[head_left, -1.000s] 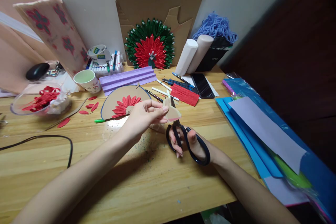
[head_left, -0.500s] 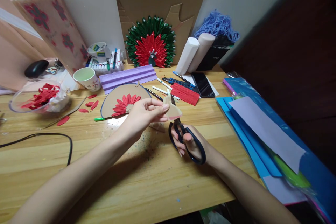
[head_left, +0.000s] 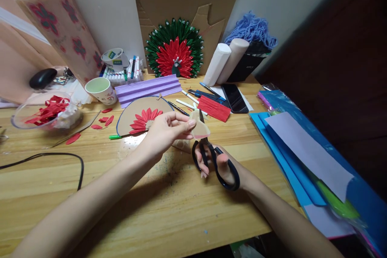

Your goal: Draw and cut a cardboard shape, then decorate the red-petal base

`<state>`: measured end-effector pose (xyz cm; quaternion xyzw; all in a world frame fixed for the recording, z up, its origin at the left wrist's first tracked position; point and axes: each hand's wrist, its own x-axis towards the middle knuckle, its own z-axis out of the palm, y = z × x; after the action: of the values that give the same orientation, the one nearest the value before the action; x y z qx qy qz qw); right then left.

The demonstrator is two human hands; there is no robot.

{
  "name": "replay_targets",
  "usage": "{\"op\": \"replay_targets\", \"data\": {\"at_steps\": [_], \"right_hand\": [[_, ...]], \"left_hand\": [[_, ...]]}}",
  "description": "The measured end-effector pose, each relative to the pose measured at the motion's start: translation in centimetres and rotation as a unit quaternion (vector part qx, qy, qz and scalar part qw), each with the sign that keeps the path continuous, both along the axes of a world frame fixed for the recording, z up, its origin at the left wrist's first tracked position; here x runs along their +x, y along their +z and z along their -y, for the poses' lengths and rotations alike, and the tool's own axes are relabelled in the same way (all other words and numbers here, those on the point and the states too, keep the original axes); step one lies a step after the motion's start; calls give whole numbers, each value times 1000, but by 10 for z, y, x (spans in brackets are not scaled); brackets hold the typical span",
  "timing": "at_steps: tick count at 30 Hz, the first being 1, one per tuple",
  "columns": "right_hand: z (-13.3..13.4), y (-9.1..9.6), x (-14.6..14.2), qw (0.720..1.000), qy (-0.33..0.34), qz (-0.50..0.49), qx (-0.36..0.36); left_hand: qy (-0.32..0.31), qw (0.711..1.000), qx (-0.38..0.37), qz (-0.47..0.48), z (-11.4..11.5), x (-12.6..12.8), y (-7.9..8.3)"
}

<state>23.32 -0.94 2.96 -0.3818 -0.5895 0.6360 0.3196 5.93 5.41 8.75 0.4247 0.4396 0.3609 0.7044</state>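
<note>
My left hand [head_left: 172, 131] pinches a small pale cut-out piece [head_left: 201, 129] with a pinkish lower edge, thumb on top. It looks like paper or thin card; I cannot tell which. In my right hand [head_left: 225, 167] are black-handled scissors [head_left: 232, 177], thumb through one loop and fingers through the other. Their blades cross the pale piece, one tip showing above it. Beyond my left hand lies a cardboard half-round [head_left: 133, 113] with a blue edge and a fan of red petals [head_left: 142, 121], partly hidden by the hand.
Loose red petals [head_left: 109, 121] and a bowl of red strips [head_left: 50, 111] are at left, near a paper cup [head_left: 101, 90]. Folded red paper [head_left: 213, 109], a phone [head_left: 235, 98] and pens lie behind my hands. Blue folders [head_left: 272, 149] line the right edge.
The scissor handles have spread wider apart, with my right thumb moving out to the right. My left hand still holds the pale piece, which has tilted slightly.
</note>
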Motion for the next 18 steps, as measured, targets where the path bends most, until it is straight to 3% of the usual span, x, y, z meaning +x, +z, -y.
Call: {"op": "replay_targets", "data": {"at_steps": [4,7,10,13,18], "right_hand": [[0,-2,3,1000,17,1,-4],[-2,-3,2,1000,-6,-14,-3],[-10,-2,-3,992,-116,-50,-9],[-21,1,-7,966,-246,-75,10],[-27,4,-2,945,-320,-58,39]], "left_hand": [[34,999,18,9,-3,-1,2],[55,998,22,21,-4,-4,2],[32,999,19,32,-3,-4,1],[1,999,-1,35,2,1,-1],[-52,996,-51,45,11,11,-6]]}}
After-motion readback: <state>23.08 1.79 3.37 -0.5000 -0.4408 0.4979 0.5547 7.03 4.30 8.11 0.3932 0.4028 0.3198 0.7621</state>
